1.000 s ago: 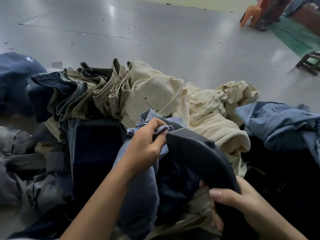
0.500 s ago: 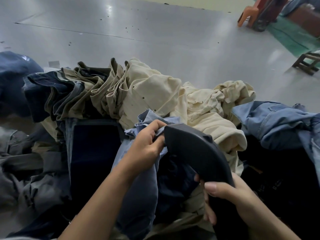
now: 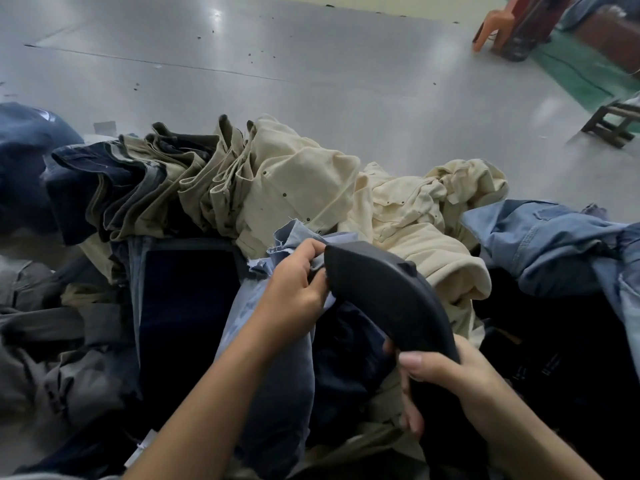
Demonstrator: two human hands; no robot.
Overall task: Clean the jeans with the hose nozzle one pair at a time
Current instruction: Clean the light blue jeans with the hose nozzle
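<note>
Here left hand pinches light-blue jeans; right hand grips nozzle

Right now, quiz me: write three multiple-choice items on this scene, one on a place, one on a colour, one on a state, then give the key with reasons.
1. Where does the cream pile lie relative to the nozzle?
A. behind it, further from the person
B. under the left forearm
C. on the stool

2. What colour is the cloth pinched by the left hand?
A. red
B. light blue
C. cream

3. What is the right hand doing?
A. lying flat on the floor
B. hanging idle
C. gripping the nozzle's lower part

Key: A, the cream garments are heaped beyond the nozzle's tip; B, the frayed light blue jeans show between the curled fingers; C, thumb and fingers wrap the dark nozzle body.
</note>
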